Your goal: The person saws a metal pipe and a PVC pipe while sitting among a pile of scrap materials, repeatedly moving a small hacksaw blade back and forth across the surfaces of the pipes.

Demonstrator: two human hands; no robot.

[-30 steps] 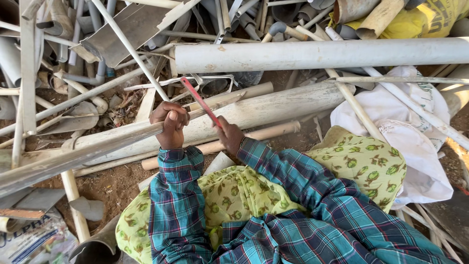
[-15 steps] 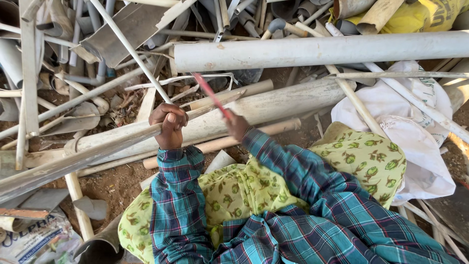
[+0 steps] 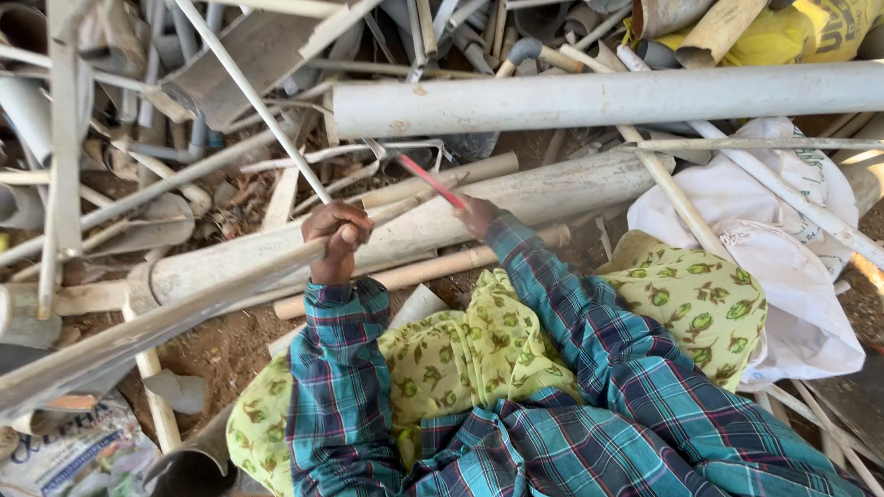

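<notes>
In the middle of a big scrap heap of plastic pipes, someone's working on one with a red-handled tool.

Biggest first: the long grey pipe (image 3: 608, 97) lies across the top, then the dirty white pipe (image 3: 479, 216) slants under both hands. The left hand (image 3: 336, 241) is clamped tight around a thinner pipe (image 3: 184, 313), probably to steady it. The right hand (image 3: 479, 216) is closed on the red tool (image 3: 431, 182), which is angled up and away, blurry, tip near the pile.
</notes>
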